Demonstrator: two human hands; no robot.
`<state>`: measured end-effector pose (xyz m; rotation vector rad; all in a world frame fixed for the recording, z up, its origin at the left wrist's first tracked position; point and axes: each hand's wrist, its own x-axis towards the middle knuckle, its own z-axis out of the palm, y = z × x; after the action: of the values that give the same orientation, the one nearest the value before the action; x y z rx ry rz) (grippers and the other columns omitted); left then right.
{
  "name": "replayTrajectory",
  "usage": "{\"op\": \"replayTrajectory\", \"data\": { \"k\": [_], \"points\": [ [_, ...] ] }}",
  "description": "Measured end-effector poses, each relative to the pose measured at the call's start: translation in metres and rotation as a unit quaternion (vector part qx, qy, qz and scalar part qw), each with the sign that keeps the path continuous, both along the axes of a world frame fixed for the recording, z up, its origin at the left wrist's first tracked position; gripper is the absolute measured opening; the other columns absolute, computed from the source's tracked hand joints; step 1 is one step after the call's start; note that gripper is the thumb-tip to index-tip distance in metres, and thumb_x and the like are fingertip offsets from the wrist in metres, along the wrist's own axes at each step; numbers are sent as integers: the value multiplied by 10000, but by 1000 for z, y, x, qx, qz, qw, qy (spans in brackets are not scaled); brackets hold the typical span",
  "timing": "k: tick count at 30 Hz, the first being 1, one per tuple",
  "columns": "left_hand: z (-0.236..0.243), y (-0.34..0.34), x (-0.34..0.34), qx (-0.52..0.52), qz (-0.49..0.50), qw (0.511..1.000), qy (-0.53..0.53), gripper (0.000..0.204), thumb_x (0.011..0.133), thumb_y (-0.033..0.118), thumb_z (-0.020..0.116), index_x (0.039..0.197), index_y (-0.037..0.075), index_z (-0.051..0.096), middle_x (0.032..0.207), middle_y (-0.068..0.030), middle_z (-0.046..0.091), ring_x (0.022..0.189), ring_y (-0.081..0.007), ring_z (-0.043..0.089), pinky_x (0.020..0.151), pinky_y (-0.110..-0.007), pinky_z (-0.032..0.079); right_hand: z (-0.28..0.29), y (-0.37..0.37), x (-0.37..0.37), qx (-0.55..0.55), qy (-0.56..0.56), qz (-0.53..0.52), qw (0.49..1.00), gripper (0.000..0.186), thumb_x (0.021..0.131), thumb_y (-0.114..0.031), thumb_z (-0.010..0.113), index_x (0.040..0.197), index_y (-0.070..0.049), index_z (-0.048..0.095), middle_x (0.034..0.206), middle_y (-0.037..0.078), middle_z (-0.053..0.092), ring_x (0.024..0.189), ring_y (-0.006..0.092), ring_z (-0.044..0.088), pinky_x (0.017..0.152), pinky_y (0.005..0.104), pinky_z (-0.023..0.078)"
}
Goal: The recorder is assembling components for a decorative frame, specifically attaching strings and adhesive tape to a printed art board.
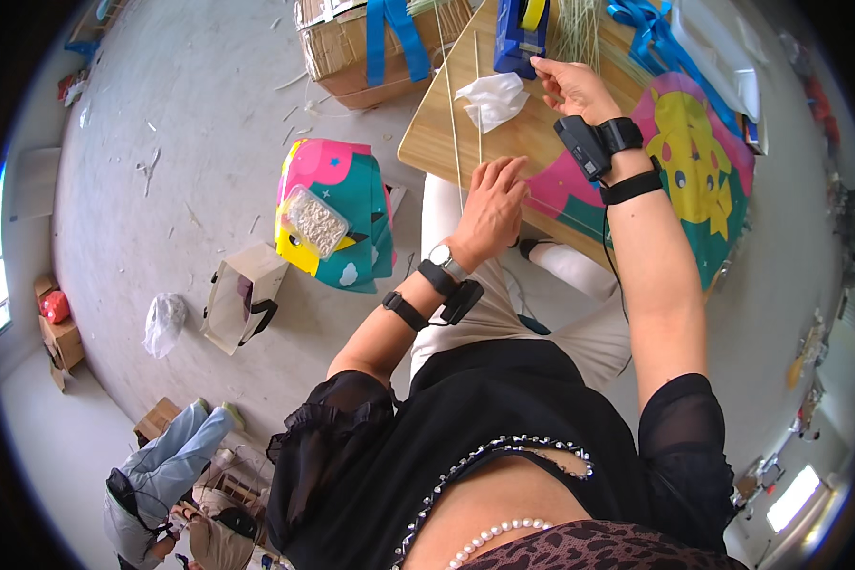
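My left hand (492,211) is at the near left edge of the wooden table (423,142), its fingers curled. Two thin pale strips (453,123) run from the tabletop toward it; one meets its knuckles, and the fingertips' hold is hidden. Farther right, my right hand (579,90) has thumb and forefinger pinched together beside the blue tape dispenser (513,49), which carries a yellow roll. Whatever lies in that pinch is too small to make out. A crumpled white tissue (494,100) lies between my hands, left of the dispenser.
A bundle of pale strips (578,33), blue ribbon (644,33) and a colourful cartoon sheet (684,152) lie on the table. To the left are a cardboard box (351,52), another printed sheet (366,190) with a clear tub (315,223), and a beige bag (242,294). Another person (171,465) sits lower left.
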<state>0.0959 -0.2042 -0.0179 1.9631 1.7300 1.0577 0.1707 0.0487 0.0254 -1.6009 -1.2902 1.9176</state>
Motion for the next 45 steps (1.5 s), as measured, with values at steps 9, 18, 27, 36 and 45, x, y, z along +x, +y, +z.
{"op": "replayTrajectory", "data": {
  "k": [9, 18, 27, 36, 45],
  "points": [
    [8, 8, -10, 5, 24, 1000, -6, 266, 729, -15, 666, 988, 32, 633, 1412, -186, 525, 1340, -374, 456, 1142, -501, 329, -10, -15, -1, 76, 71, -25, 994, 175, 945, -236, 762, 1039, -98, 709, 940, -51, 679, 859, 64, 615, 780, 263, 481],
    [9, 17, -20, 16, 44, 999, -29, 335, 703, -92, 621, 997, 67, 610, 1445, -168, 515, 1339, -388, 455, 1132, -509, 340, -14, -16, 2, 89, 99, -16, 991, 167, 949, -216, 755, 1051, -92, 711, 957, -37, 694, 898, 70, 636, 767, 233, 474],
    [7, 74, -50, 94, 125, 979, -132, 299, 707, -84, 577, 969, 53, 622, 1282, -181, 627, 1213, -407, 541, 1050, -483, 417, -13, -22, 1, 126, 90, -2, 988, 175, 949, -239, 748, 1041, -94, 715, 949, -42, 687, 885, 57, 608, 765, 228, 460],
    [28, 186, -98, -25, 195, 933, -300, 235, 958, 130, 632, 1132, -11, 704, 984, -117, 747, 913, -178, 688, 811, -314, 537, -21, -32, -14, 187, 40, -53, 980, 178, 945, -181, 737, 974, -6, 746, 889, 11, 723, 803, 93, 629, 756, 270, 506],
    [23, 200, -102, -79, 126, 954, -260, 232, 902, 158, 656, 1024, 1, 775, 861, -163, 762, 791, -243, 738, 740, -337, 567, -18, -34, -11, 161, 94, -69, 980, 190, 955, -184, 728, 1016, -3, 734, 911, 12, 720, 826, 90, 631, 777, 261, 509]
  ]
}}
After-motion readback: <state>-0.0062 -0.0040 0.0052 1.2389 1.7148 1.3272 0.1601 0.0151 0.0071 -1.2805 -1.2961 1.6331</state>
